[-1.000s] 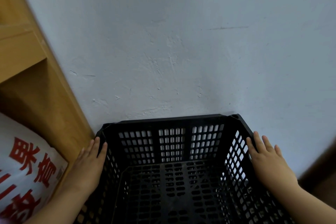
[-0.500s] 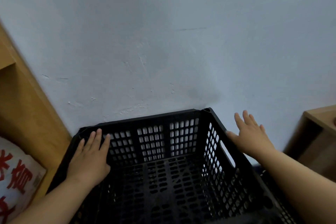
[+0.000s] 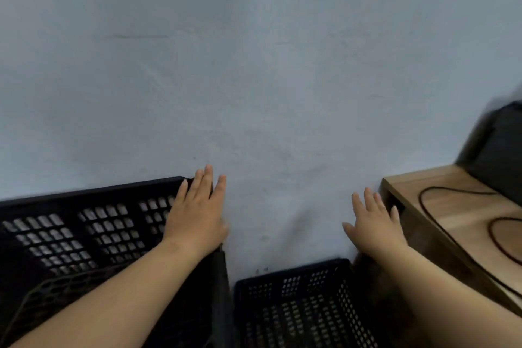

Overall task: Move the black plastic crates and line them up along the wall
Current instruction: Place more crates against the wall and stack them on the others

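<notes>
Black plastic crates in view: two. The smaller crate (image 3: 299, 311) sits nearest, low and centre, just right of the larger crate (image 3: 93, 223), which stands with its far side at the wall (image 3: 254, 65). Whether the smaller one touches the wall cannot be told.

Hands: two. The left hand (image 3: 197, 215) rests flat on the larger crate's far right corner, fingers straight, gripping nothing. The right hand (image 3: 372, 227) is in the air, fingers spread and empty.

A second ago both hands flanked the larger crate; the right has since come off and the view has swung right. Judgement: the larger crate is placed and the smaller is next.

At right: one wooden desk (image 3: 452, 206), one cable (image 3: 420, 202), one dark object (image 3: 502, 150).
</notes>
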Tool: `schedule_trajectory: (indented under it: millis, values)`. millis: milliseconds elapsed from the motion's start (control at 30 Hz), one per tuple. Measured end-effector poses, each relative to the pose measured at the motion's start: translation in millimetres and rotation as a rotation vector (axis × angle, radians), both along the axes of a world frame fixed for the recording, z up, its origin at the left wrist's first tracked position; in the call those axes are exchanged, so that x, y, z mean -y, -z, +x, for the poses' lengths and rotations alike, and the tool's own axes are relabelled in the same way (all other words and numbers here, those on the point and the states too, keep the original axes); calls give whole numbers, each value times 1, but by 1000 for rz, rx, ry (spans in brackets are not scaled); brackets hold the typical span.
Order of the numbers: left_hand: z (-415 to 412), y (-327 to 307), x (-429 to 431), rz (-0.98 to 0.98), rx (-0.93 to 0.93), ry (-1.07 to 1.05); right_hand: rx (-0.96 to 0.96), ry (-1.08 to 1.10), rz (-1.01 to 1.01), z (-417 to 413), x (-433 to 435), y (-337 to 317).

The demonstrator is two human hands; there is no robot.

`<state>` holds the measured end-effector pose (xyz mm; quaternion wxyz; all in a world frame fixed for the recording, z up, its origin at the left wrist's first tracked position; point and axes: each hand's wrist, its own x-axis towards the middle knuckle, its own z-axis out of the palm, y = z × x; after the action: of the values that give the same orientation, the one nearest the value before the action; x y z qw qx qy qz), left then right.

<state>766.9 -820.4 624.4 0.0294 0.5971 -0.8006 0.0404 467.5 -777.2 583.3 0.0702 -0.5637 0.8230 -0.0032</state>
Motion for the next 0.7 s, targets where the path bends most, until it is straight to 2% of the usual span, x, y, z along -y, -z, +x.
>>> schedule_trajectory:
  millis: [167, 333, 500, 700]
  values:
    - [-100, 38, 1, 96, -23, -74, -34, -103, 46, -88, 11, 24]
    - [-150, 116, -8, 250, 33, -152, -11, -169, 172, -144, 20, 83]
    - [-159, 226, -15, 412, 108, -223, 8, -189, 344, -172, 22, 180]
    - [-146, 390, -16, 542, 234, -300, 33, -157, 501, -201, 31, 332]
